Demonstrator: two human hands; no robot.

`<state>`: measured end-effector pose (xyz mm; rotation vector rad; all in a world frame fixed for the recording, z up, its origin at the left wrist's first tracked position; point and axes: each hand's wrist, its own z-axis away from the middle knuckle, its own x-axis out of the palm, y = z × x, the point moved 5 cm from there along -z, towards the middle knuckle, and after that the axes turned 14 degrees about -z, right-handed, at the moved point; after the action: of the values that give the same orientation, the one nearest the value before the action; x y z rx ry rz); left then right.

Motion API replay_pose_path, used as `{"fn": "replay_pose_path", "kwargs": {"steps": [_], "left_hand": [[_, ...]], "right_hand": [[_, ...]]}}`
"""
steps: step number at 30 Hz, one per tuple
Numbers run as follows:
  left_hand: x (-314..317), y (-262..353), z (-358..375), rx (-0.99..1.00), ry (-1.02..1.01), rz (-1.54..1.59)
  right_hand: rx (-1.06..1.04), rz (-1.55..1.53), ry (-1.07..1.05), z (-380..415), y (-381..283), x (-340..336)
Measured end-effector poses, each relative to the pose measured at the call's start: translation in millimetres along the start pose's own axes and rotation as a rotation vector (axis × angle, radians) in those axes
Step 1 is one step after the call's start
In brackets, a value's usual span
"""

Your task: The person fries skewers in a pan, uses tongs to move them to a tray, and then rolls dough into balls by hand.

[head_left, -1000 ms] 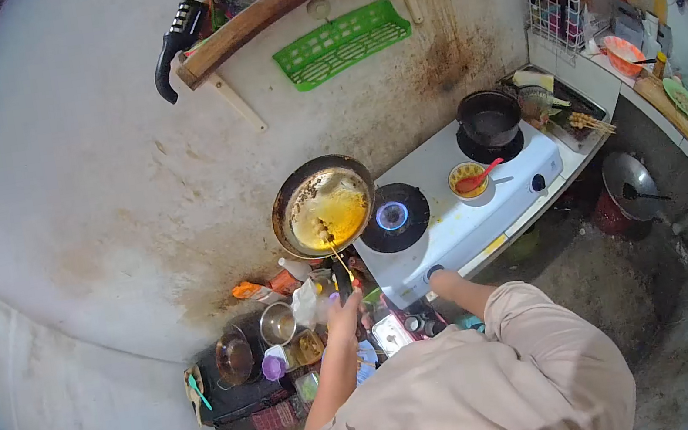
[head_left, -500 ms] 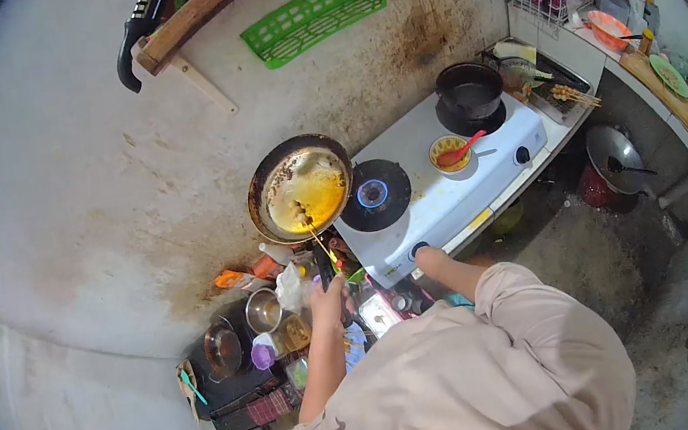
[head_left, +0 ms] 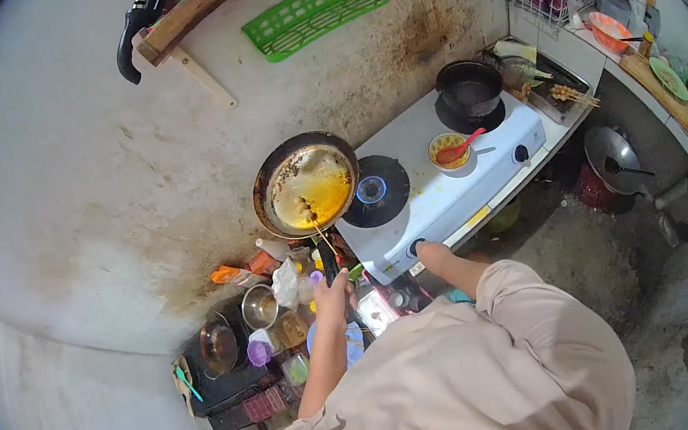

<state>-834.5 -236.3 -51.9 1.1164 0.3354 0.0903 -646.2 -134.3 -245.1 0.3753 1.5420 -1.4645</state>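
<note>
My left hand (head_left: 333, 292) grips the black handle (head_left: 328, 261) of a round frying pan (head_left: 307, 183). The pan is held in the air just left of the lit burner (head_left: 372, 191), near the stained wall. Yellow oil and a skewer of small balls (head_left: 308, 211) lie in the pan. My right hand (head_left: 431, 254) rests on the left knob (head_left: 413, 249) at the front of the white two-burner stove (head_left: 480, 183).
A yellow bowl with a red spoon (head_left: 449, 150) and a black pot (head_left: 469, 90) sit on the stove. Jars, bowls and bottles (head_left: 261, 314) crowd the low stand on the left. A tray of skewers (head_left: 564, 94) and a wok (head_left: 613, 155) are at right.
The pan stays lifted off the burner in my left hand and has drifted slightly toward the flame. My right hand remains at the stove knob.
</note>
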Motion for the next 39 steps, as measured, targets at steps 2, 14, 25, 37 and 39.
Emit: {"fn": "replay_pose_path", "kwargs": {"steps": [2,14,25,37,39], "left_hand": [[5.1,-2.1,0.1,0.004,-0.023,-0.004],[75.0,-49.8,-35.9,-0.014,-0.144,0.007],[112.6,-73.0,-55.9,-0.018,-0.112,0.005],[129.1,-89.1,-62.6,-0.052,-0.020,0.135],[131.8,-92.9,-64.9,-0.060,-0.018,0.164]], "right_hand": [[0.039,-0.051,0.095,2.1,8.6,1.7],[0.505,-0.090,0.271,101.2,76.1,-61.8],[0.878,-0.041,0.230,232.1,177.8,-61.6],[-0.017,-0.376,0.325,87.3,14.2,-110.7],[-0.103,-0.335,0.300,52.2,-18.1,-109.4]]}}
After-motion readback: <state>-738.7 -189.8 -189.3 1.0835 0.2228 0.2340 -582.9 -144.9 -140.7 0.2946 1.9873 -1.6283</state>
